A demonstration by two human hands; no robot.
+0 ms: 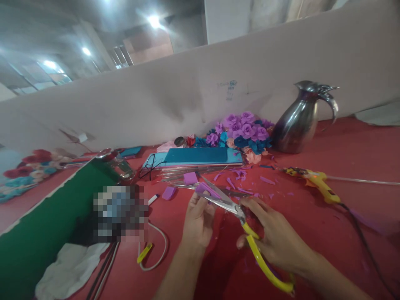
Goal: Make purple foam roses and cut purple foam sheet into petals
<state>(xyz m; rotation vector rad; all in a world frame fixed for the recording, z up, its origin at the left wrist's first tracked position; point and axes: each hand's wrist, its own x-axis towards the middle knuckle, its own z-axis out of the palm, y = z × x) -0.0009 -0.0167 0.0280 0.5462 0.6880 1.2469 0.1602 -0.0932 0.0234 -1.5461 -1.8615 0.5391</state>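
Left hand (200,216): pinches purple paper (210,191) between the open scissor blades.
Right hand (275,235): holds the yellow-handled scissors (239,210).
Red table (356,162): purple bits (240,175) lie near the blades; a shiny jug (295,121) stands behind.

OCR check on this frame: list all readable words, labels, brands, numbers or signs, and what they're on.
Readable text: none.
Wall: small blue handwritten marks, too small and blurred to read.
Scissors, yellow glue gun, metal jug, yellow tag on the pale cable: no lettering I can make out.
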